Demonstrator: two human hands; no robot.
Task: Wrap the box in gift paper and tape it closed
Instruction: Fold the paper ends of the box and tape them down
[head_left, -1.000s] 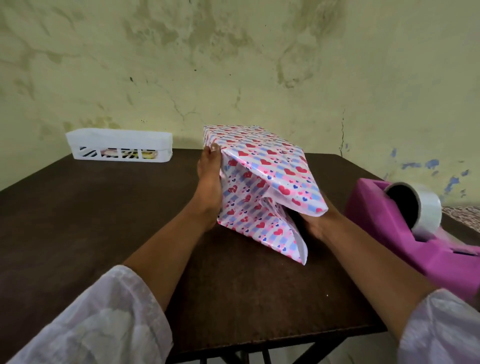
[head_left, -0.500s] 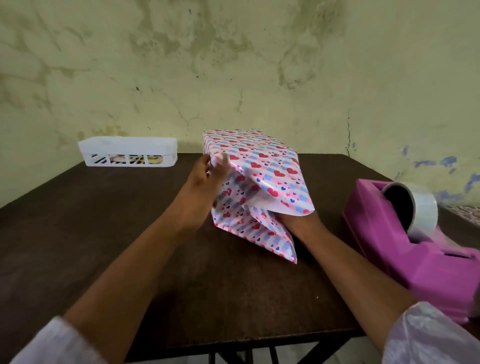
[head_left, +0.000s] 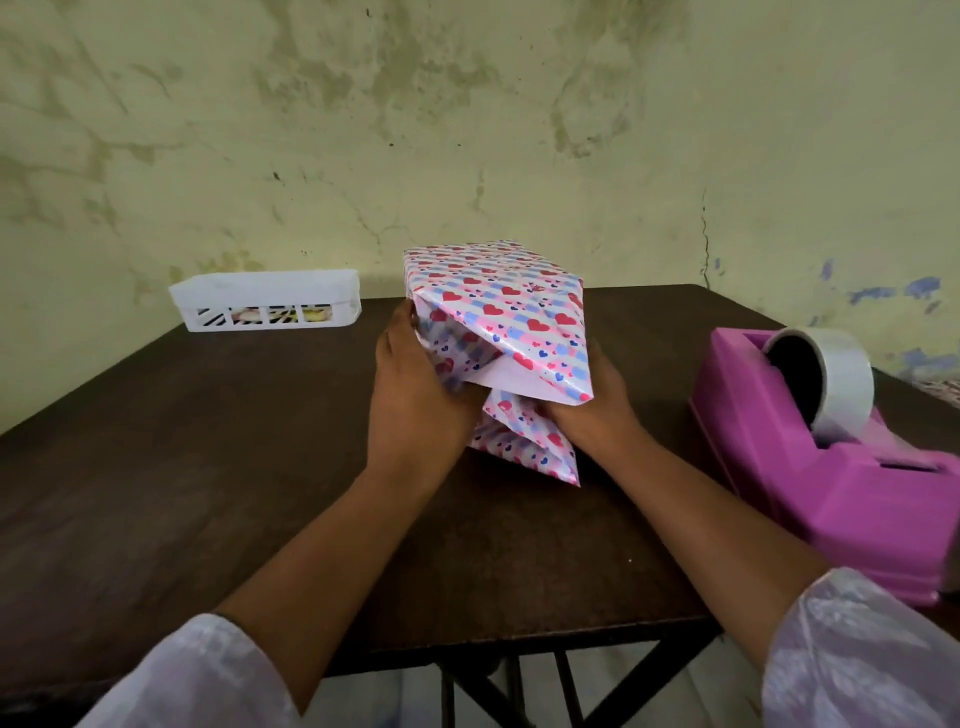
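Box (head_left: 493, 296) end flaps unfolded, left hand (head_left: 415, 400) pressing

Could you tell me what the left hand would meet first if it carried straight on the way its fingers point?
The left hand points away from the person and already presses the gift paper on the box's near left side, so it would meet that wrapped box at once; beyond it stands the wall.
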